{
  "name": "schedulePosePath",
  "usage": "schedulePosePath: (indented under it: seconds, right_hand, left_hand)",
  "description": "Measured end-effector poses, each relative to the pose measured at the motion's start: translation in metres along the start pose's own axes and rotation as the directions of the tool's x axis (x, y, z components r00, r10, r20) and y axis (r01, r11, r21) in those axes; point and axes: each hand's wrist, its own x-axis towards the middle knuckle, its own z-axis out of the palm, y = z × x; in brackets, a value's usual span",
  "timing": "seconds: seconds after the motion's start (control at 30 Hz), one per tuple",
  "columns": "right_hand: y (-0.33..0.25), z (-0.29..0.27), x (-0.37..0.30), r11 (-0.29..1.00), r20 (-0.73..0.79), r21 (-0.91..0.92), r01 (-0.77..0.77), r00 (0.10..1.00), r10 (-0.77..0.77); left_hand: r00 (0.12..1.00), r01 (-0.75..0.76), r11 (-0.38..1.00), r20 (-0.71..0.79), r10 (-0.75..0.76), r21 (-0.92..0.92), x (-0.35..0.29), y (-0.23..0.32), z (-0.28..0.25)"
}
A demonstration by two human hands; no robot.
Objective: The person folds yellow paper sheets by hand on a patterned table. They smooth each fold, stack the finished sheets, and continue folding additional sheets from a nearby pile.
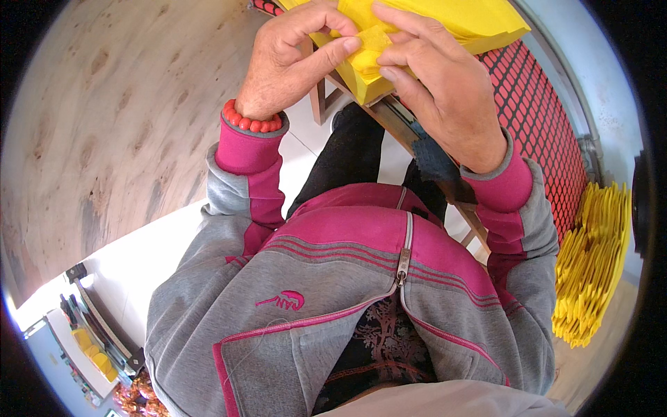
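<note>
Thin yellow cloth-like sheet material [479, 24] lies at the top of the view, and a crumpled, folded part of it [373, 43] is between my hands. My left hand [288, 59], with a red bead bracelet at the wrist, is closed, pinching the fold between thumb and forefinger. From the other side, my right hand [448, 90] holds the same fold with bent fingers and thumb. Its fingertips partly cover the material. Whether the yellow piece is a bag or a plain sheet, I cannot tell.
A red and black patterned surface [535, 94] lies under the yellow material at right. A stack of folded yellow pieces [590, 271] stands at far right. On the left is a large wood-grain board [125, 139]. Wooden legs [319, 104] stand below my hands.
</note>
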Motion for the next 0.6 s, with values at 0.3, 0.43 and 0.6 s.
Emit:
schedulePosePath:
  seconds: [0.3, 0.43, 0.6]
  right_hand:
    - [0.003, 0.006, -0.002, 0.997, -0.044, 0.067, -0.041, 0.998, 0.045]
    - [0.004, 0.007, -0.002, 0.997, -0.012, 0.061, -0.047, 0.999, 0.048]
    - [0.003, 0.006, -0.001, 0.998, -0.024, 0.059, -0.035, 0.999, 0.036]
  left_hand:
    - [0.999, -0.047, 0.993, 0.029, 0.044, 0.108, 0.004, 0.008, -0.002]
    - [0.998, -0.063, 0.995, 0.024, 0.061, 0.082, 0.006, 0.013, -0.002]
    - [0.997, -0.072, 0.996, 0.036, 0.070, 0.059, 0.007, 0.018, -0.001]
